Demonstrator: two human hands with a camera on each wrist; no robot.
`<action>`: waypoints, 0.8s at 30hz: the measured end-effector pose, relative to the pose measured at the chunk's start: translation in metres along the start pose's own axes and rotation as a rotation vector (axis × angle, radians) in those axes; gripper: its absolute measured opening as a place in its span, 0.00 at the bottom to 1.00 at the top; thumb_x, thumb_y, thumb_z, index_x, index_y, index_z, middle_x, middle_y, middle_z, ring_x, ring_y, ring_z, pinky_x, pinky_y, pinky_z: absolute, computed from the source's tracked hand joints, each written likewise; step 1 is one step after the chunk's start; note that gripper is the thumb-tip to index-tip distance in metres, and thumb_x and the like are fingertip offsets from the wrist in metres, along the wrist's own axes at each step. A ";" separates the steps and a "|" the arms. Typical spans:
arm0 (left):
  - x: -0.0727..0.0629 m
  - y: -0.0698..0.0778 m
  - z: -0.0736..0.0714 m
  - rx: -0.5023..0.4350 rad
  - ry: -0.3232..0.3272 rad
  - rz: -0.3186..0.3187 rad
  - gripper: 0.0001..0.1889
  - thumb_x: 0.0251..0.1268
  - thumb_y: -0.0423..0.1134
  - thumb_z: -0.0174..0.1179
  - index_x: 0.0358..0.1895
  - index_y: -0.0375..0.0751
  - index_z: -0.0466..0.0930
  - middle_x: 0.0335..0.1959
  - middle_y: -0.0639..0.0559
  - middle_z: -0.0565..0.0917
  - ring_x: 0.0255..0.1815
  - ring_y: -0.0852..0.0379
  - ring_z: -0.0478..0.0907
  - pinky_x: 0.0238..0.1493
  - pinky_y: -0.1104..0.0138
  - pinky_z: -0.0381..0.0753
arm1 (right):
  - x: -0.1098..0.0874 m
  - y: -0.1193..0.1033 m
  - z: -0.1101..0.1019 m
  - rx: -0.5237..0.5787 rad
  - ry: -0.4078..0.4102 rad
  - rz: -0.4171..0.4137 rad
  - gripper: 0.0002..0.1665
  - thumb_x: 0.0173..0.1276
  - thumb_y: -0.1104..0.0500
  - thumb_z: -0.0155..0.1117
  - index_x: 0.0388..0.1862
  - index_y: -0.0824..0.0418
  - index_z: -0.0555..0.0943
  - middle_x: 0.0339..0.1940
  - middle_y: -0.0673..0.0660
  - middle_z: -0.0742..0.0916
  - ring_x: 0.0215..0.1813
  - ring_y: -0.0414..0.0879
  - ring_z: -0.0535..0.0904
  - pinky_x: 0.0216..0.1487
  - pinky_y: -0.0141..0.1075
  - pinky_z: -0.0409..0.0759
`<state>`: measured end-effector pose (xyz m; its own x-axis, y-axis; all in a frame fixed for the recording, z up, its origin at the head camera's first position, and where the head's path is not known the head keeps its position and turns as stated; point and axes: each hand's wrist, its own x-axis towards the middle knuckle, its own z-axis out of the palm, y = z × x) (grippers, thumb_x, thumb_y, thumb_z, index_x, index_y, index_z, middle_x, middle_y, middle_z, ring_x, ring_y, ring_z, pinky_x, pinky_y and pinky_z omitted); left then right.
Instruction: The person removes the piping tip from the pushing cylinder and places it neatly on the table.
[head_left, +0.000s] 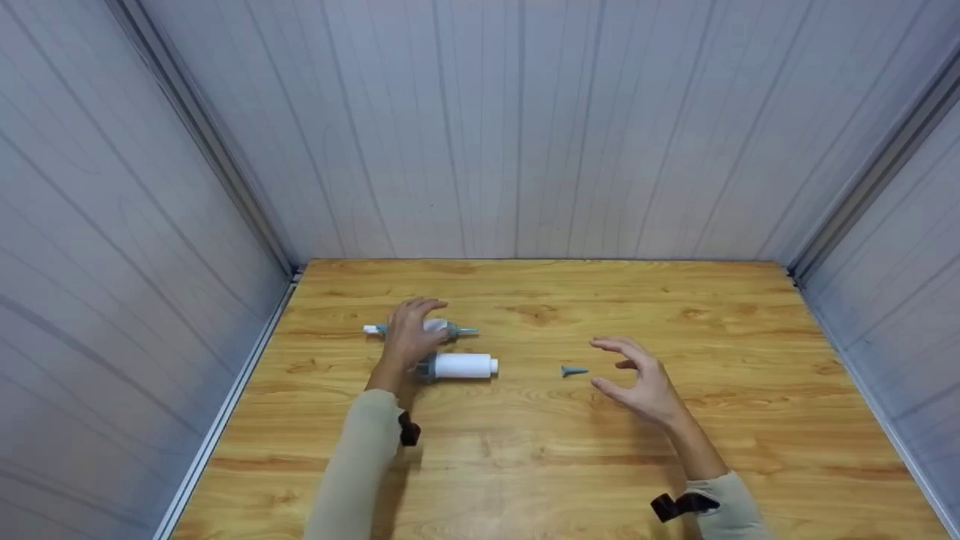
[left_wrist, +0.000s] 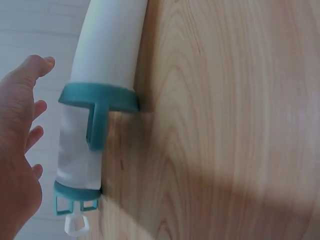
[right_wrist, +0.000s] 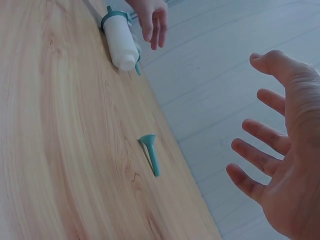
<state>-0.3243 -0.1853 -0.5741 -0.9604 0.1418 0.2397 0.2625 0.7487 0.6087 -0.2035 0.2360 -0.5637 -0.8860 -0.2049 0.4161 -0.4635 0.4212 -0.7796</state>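
My left hand (head_left: 409, 334) hangs over the left side of the table with fingers loosely bent, holding nothing. Beneath and beside it lies a white cylinder (head_left: 463, 366) with a teal collar; the left wrist view shows its narrower clear tube (left_wrist: 80, 145) with a white tip at the end. Partly hidden behind that hand is a second white and teal tube-like thing (head_left: 436, 326) with a thin teal tip. My right hand (head_left: 641, 386) is held open, thumb and fingers spread, just right of a small teal funnel-shaped nozzle (right_wrist: 151, 154) lying on the table.
The wooden table (head_left: 525, 465) meets a pale panelled wall (head_left: 480, 135) at the back, with more panels at left and right. Each wrist carries a dark strap; the right strap (head_left: 682, 505) sits at the sleeve.
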 end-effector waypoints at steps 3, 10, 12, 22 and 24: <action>-0.002 -0.017 0.002 -0.023 0.030 0.024 0.24 0.71 0.44 0.77 0.69 0.45 0.89 0.74 0.40 0.87 0.83 0.33 0.74 0.87 0.29 0.60 | 0.001 -0.002 0.001 0.009 0.002 -0.004 0.34 0.69 0.68 0.80 0.74 0.58 0.86 0.74 0.60 0.89 0.74 0.27 0.78 0.66 0.49 0.86; -0.009 -0.021 -0.008 0.014 0.022 -0.076 0.24 0.72 0.40 0.77 0.69 0.43 0.88 0.77 0.38 0.85 0.87 0.32 0.71 0.91 0.32 0.57 | 0.001 -0.003 0.001 0.010 0.015 -0.023 0.35 0.68 0.67 0.80 0.74 0.56 0.86 0.73 0.60 0.89 0.76 0.27 0.76 0.68 0.42 0.81; -0.009 -0.023 -0.011 0.029 0.010 -0.103 0.25 0.72 0.40 0.77 0.70 0.44 0.88 0.78 0.39 0.83 0.88 0.33 0.69 0.92 0.33 0.55 | 0.000 -0.003 0.001 0.010 0.021 -0.030 0.35 0.68 0.68 0.80 0.74 0.57 0.86 0.73 0.60 0.89 0.76 0.27 0.77 0.68 0.40 0.80; -0.009 -0.031 -0.016 0.099 -0.045 -0.143 0.27 0.73 0.35 0.76 0.73 0.45 0.86 0.81 0.38 0.81 0.89 0.32 0.68 0.91 0.30 0.53 | 0.001 -0.003 0.001 0.095 0.045 -0.067 0.36 0.66 0.72 0.78 0.74 0.60 0.85 0.77 0.63 0.86 0.78 0.28 0.76 0.70 0.36 0.78; -0.010 -0.031 -0.017 0.114 -0.063 -0.150 0.27 0.73 0.35 0.76 0.74 0.45 0.86 0.81 0.38 0.81 0.88 0.32 0.69 0.91 0.29 0.54 | 0.001 -0.004 0.000 0.160 0.057 -0.097 0.37 0.65 0.75 0.77 0.74 0.66 0.84 0.78 0.60 0.85 0.79 0.30 0.76 0.72 0.32 0.78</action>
<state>-0.3216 -0.2208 -0.5826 -0.9929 0.0610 0.1024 0.1072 0.8326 0.5435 -0.2028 0.2339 -0.5606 -0.8366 -0.1854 0.5154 -0.5475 0.2546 -0.7971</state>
